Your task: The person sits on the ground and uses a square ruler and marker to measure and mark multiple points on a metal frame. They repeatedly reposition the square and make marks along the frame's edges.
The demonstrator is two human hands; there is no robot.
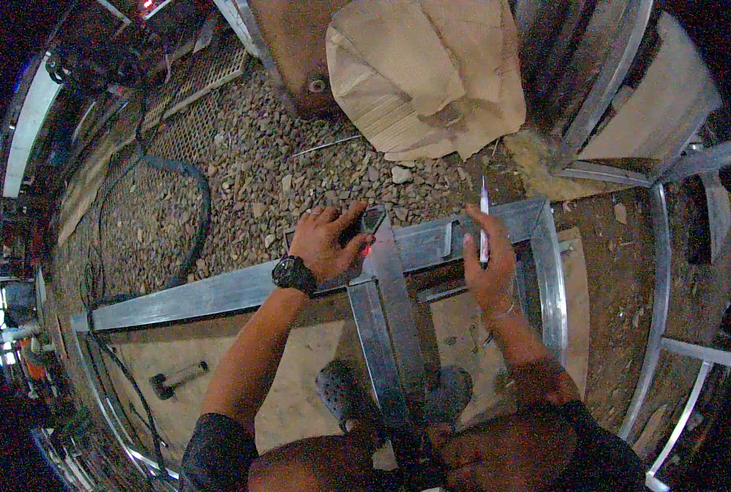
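My left hand point(328, 246), with a black watch on its wrist, is closed over the far rail of a silver metal frame point(201, 297). Its thumb and forefinger lie beside the dark open end of a metal tube point(392, 283) that crosses the rail. A small red glow shows by the thumb; whatever is under the palm is hidden. My right hand point(490, 266) holds a slim white marker point(484, 220) between fingers and thumb, just right of a short metal bracket point(447, 239). The marker's narrow end points away from me.
A hammer-like tool point(177, 380) lies on a board inside the frame, near my feet in clogs. Beyond the rail are gravel point(251, 180), a dark cable point(201, 213), a thin rod point(326, 146) and torn cardboard point(427, 82). More metal framing point(661, 312) stands at the right.
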